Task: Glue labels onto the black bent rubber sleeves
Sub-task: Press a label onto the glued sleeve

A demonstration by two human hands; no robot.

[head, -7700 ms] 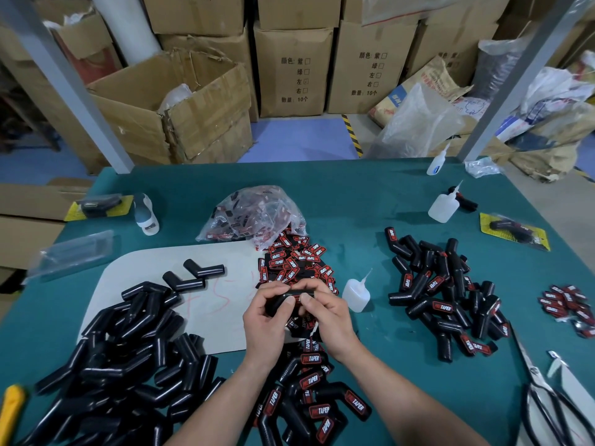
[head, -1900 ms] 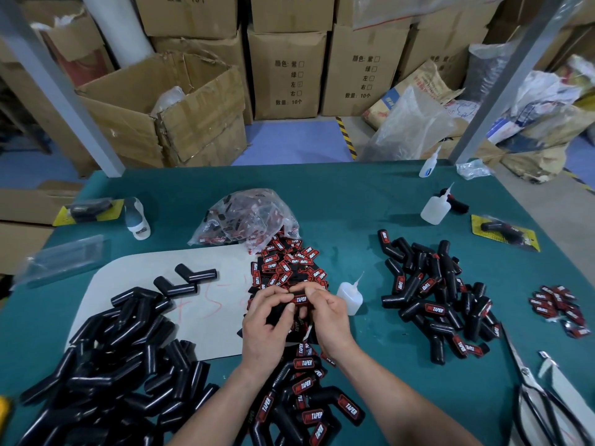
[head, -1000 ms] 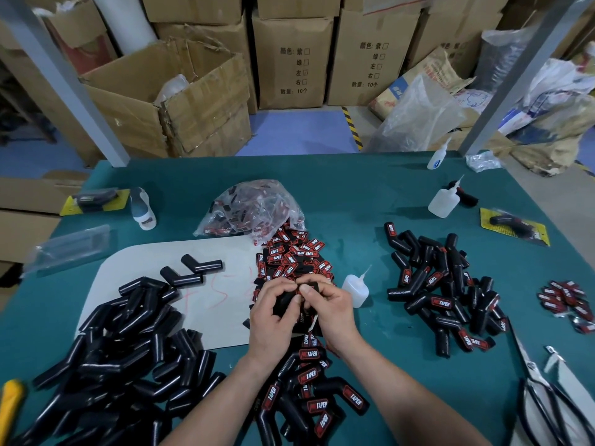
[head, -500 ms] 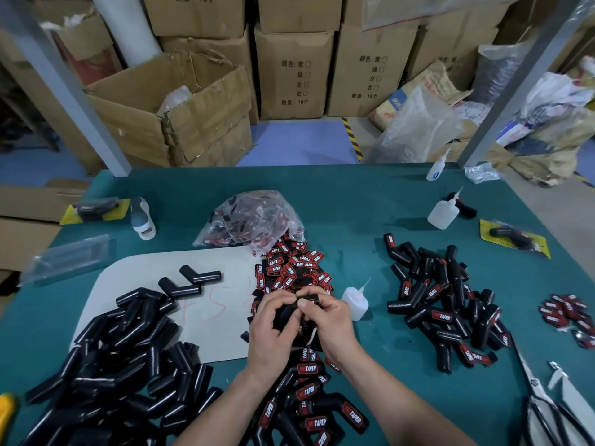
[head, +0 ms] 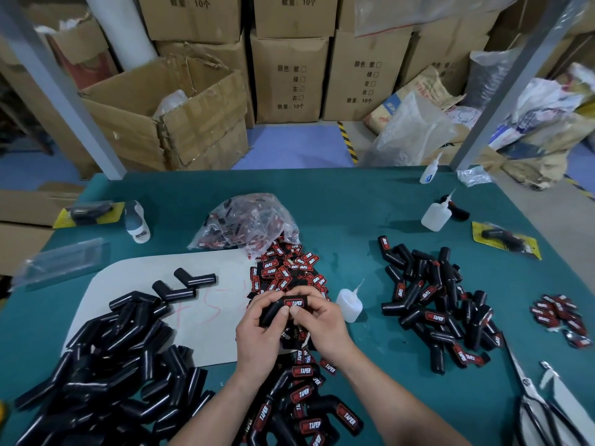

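Sleeve [head: 271,313] half hidden under left hand [head: 257,334] and right hand [head: 323,326]

Three glue bottles [head: 349,305] [head: 435,216] [head: 429,172], two hands [head: 257,331] [head: 323,328]

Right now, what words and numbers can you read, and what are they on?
"TAPER": red-and-black label on the black bent rubber sleeve that the left hand and right hand hold; same on the loose label heap.
"数量: 10个": brown cardboard box.
"颜色: 紫, 绿, 左, 右": same box.
Red scrawl on white board: unreadable.
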